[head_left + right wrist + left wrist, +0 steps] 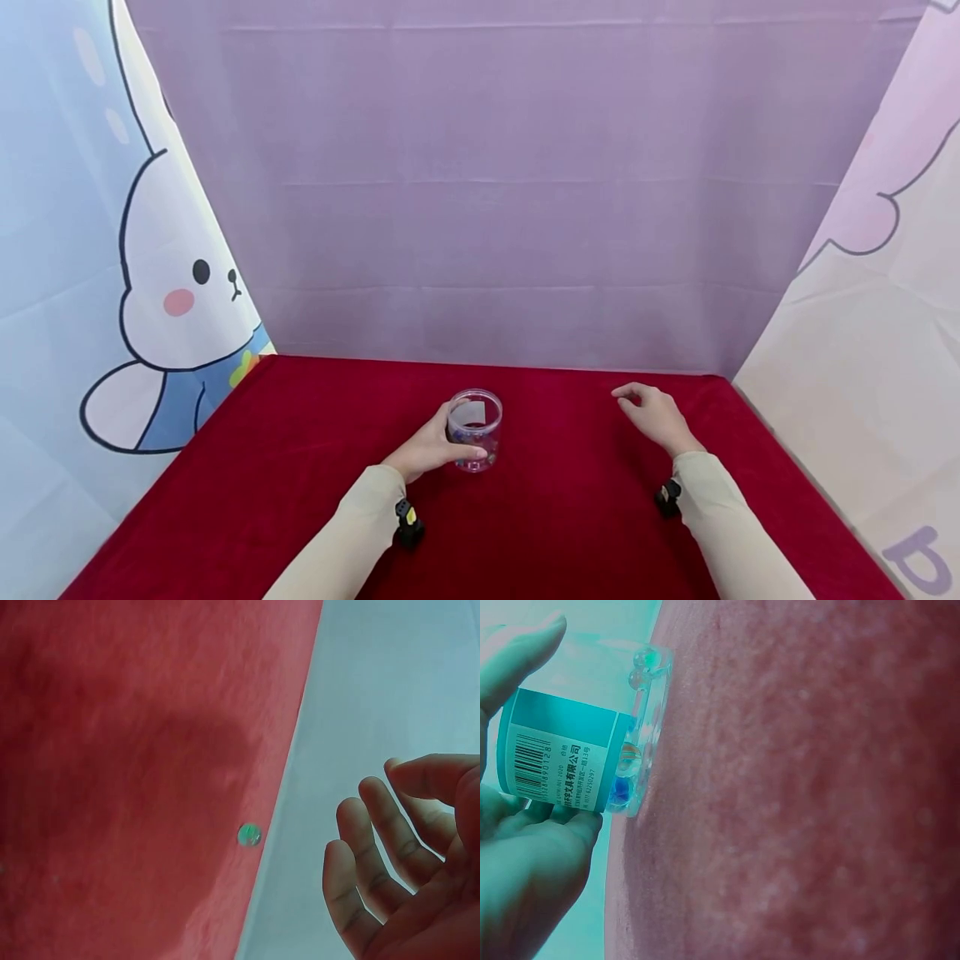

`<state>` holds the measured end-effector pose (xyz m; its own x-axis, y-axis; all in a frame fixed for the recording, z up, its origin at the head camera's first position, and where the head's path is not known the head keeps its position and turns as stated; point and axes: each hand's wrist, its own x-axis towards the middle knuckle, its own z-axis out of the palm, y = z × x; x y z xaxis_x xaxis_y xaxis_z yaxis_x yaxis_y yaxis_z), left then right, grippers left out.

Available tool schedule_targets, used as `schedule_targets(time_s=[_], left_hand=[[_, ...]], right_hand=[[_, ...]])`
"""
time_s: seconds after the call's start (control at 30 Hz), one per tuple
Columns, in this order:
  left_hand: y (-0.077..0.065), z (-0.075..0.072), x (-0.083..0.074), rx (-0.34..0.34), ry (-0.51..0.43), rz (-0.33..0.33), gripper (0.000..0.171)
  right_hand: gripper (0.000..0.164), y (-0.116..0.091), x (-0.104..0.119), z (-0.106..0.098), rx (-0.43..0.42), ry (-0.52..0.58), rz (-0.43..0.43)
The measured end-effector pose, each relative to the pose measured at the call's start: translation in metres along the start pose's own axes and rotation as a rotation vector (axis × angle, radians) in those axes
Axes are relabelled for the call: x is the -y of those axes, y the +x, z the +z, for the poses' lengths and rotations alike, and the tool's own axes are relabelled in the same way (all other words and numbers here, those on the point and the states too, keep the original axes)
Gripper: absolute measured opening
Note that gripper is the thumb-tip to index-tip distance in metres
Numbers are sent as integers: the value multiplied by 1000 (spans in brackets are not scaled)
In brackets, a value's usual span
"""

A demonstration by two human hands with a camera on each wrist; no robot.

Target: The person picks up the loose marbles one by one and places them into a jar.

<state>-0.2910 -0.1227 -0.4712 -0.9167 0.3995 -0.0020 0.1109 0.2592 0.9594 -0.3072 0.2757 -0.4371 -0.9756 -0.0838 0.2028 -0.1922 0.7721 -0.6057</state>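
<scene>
My left hand (429, 450) grips a clear, open-topped plastic jar (487, 437) from its left side, thumb across the near face. In the left wrist view, a label (555, 754) with a barcode wraps the jar, and several glass marbles (621, 791) lie at its bottom. The jar's base is at or just over the red cloth. Off to the right, my right hand (654, 411) hovers above the cloth with relaxed, slightly bent fingers, holding nothing. A greenish glass marble (249, 835) shows against the cloth in the right wrist view, apart from the fingers; whether it rests there is unclear.
Red cloth (570, 500) covers the table. A plain purple curtain (495, 192) hangs behind it. Printed cloth with a cartoon rabbit (195, 283) borders the left side, and a pale printed cloth (870, 375) the right.
</scene>
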Motion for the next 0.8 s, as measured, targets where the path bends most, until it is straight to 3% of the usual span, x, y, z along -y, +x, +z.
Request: schedule_targets(time_s=[0.43,0.8], left_hand=[[-1,0,0,-14,16,0,93],[1,-1,1,-9,13,12,94]], right_hand=[[29,1,-17,1,9,-9,82],[27,8,-22,5,43,-86,53]])
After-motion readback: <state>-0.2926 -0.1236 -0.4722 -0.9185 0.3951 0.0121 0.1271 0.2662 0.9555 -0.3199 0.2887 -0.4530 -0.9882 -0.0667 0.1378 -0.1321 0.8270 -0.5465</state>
